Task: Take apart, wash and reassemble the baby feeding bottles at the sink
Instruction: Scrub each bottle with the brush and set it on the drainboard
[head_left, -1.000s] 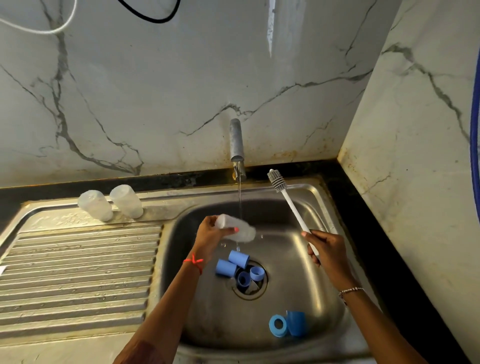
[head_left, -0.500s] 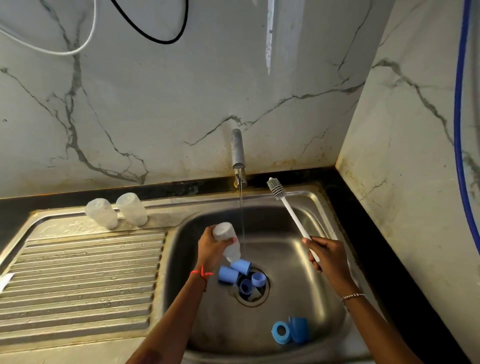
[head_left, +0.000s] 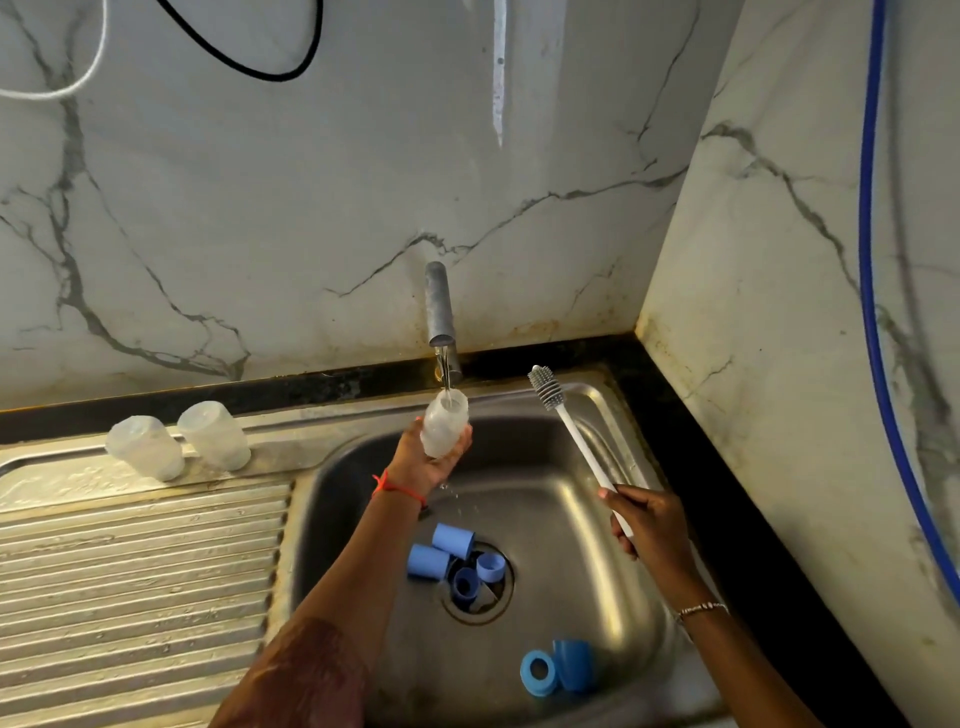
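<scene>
Left hand (head_left: 418, 465) fingers wrap baby bottle (head_left: 444, 426) under tap (head_left: 438, 306) water; right hand (head_left: 652, 525) fingers grip bottle brush (head_left: 576, 441). Wet bottle may slip, drop into sink (head_left: 545, 493), splash.

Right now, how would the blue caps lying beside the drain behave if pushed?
The blue caps lie on their sides, so they'd probably roll. The sink dips toward the drain, likely pulling them there. Hollow plastic, probably light.

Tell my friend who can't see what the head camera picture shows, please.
A left hand holds a clear baby bottle mouth-up under the running tap above a steel sink. The right hand grips a white bottle brush. Blue bottle parts lie in the sink; two more clear bottles stand on the drainboard.
</scene>
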